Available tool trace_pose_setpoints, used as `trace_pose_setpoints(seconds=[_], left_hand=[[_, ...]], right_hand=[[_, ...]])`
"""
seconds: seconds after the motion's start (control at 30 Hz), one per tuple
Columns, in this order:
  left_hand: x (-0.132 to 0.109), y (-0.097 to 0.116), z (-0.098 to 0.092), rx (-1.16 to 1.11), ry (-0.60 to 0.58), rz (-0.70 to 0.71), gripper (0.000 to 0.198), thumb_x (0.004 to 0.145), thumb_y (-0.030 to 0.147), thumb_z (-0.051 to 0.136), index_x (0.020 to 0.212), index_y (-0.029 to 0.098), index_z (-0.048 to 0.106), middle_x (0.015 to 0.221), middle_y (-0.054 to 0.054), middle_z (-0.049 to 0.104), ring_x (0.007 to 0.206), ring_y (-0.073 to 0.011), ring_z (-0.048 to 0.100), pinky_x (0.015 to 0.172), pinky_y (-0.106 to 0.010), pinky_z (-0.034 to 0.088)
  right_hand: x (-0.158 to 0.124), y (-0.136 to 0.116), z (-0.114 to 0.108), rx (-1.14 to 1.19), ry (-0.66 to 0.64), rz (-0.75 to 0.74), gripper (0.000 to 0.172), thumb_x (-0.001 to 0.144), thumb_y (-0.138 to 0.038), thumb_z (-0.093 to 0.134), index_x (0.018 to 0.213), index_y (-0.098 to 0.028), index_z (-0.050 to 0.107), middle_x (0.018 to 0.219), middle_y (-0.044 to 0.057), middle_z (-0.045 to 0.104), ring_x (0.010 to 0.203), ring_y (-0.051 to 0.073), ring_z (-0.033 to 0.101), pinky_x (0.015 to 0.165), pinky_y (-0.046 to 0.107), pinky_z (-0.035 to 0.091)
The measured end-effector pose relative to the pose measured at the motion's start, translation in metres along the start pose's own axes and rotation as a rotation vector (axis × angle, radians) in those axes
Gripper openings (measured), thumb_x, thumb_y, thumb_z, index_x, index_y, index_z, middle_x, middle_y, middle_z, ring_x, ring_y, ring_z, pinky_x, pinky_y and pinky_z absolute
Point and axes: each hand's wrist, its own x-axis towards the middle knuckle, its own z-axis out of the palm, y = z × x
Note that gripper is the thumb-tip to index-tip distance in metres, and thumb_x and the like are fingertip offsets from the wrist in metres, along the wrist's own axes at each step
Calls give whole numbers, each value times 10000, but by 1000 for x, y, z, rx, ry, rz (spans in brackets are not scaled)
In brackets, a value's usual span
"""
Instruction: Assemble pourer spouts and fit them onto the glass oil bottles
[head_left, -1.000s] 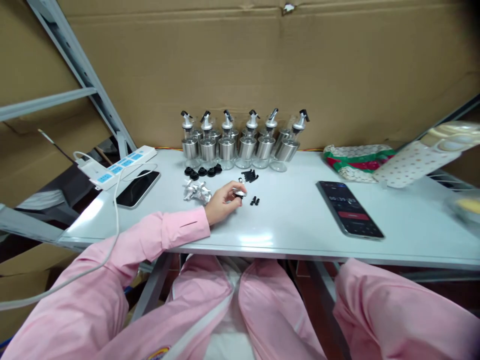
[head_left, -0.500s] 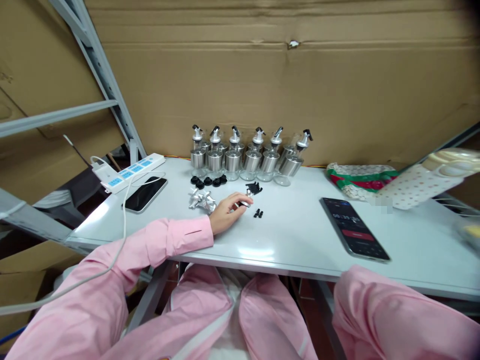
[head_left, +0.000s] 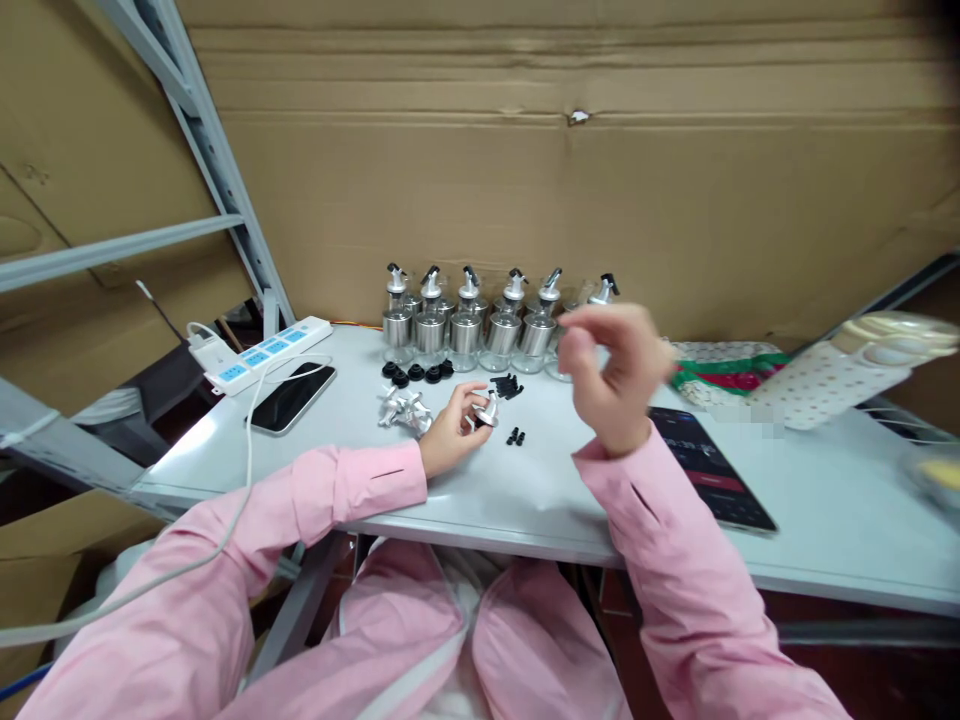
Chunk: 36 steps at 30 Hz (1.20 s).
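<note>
My left hand point(head_left: 450, 430) rests on the table with its fingers closed around a silver pourer spout point(head_left: 487, 409). Just left of it lie several more silver pourer spouts point(head_left: 405, 410) in a small heap. Beyond them sit several black stoppers point(head_left: 417, 370). Thin black pieces point(head_left: 507, 385) and a few small black plugs point(head_left: 516, 437) lie to the right of the held spout. My right hand point(head_left: 619, 375) is raised over the table, its fingers curled and blurred by motion; whether anything is in them does not show.
Glass-and-steel bottles point(head_left: 466, 330) stand in rows along the cardboard wall point(head_left: 420, 180), those in front topped with pourers. A phone point(head_left: 292, 397) and power strip point(head_left: 274, 352) lie left, with a white cable crossing my sleeve. Another phone point(head_left: 739, 505) and a dotted bag point(head_left: 817, 385) lie right.
My right hand has come into view from the right and now hangs over the table, hiding part of the rightmost bottle. The spout in my left hand has tipped more upright.
</note>
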Motion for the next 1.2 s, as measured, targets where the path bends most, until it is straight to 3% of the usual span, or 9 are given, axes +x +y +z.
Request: trace_pose_setpoints(seconds=[0.07, 0.13, 0.2, 0.27, 0.37, 0.6, 0.87, 1.07, 1.2], left_hand=[[1, 0, 0, -10, 0, -16, 496, 724, 147, 551, 1177, 194, 355, 943, -29, 525, 796, -110, 522, 627, -208, 359], [1, 2, 0, -8, 6, -29, 473, 721, 141, 547, 1161, 191, 379, 934, -25, 514, 785, -103, 512, 623, -204, 352], [0, 5, 0, 0, 9, -38, 462, 719, 133, 542, 1151, 196, 391, 934, -19, 504, 785, -97, 504, 616, -197, 348], [0, 8, 0, 8, 6, -40, 460, 712, 122, 542, 1142, 203, 397, 934, -11, 497, 779, -88, 498, 614, -189, 349], [0, 9, 0, -11, 11, -54, 448, 708, 115, 543, 1123, 208, 400, 929, -3, 482, 763, -76, 506, 619, -180, 370], [2, 7, 1, -169, 15, -121, 362, 709, 141, 476, 1050, 215, 380, 929, 6, 401, 686, -78, 582, 552, -204, 437], [4, 4, -2, -222, 10, -122, 359, 679, 127, 456, 1028, 198, 404, 870, 10, 463, 715, -83, 539, 563, -192, 412], [5, 0, -3, -233, 45, -127, 293, 733, 181, 477, 1025, 189, 447, 877, 1, 493, 686, -73, 496, 567, -193, 393], [5, 2, -2, -193, 70, -141, 260, 799, 291, 498, 1033, 196, 438, 886, 4, 492, 651, -64, 516, 558, -197, 386]], right_hand=[[11, 34, 11, -49, -165, 129, 156, 840, -284, 486, 808, -167, 585, 542, -25, 518, 489, 95, 475, 522, 234, 388], [12, 71, 17, -142, -404, 250, 133, 767, -259, 538, 708, -155, 594, 518, -16, 536, 493, 100, 482, 524, 231, 376], [5, 102, 18, -177, -586, 435, 122, 729, -227, 538, 728, -138, 621, 552, 4, 583, 500, 110, 505, 529, 235, 386], [-5, 121, 17, -151, -685, 564, 162, 717, -248, 545, 773, -127, 638, 579, 12, 609, 502, 115, 525, 539, 239, 404], [-14, 128, 22, -93, -764, 625, 242, 725, -310, 560, 844, -119, 647, 576, 9, 613, 473, 104, 515, 528, 233, 413], [-19, 128, 40, -312, -735, 473, 176, 717, -281, 592, 796, -155, 686, 707, 39, 676, 622, 136, 575, 620, 239, 420], [-16, 121, 33, -330, -693, 467, 133, 712, -178, 542, 751, -139, 663, 753, 65, 687, 674, 158, 602, 646, 245, 419], [-13, 96, 36, 122, -651, 597, 145, 741, -295, 560, 760, -153, 580, 650, 51, 661, 604, 155, 614, 493, 227, 430], [-14, 82, 42, 355, -642, 573, 230, 704, -367, 628, 735, -151, 555, 585, 25, 625, 532, 111, 565, 497, 225, 450]])
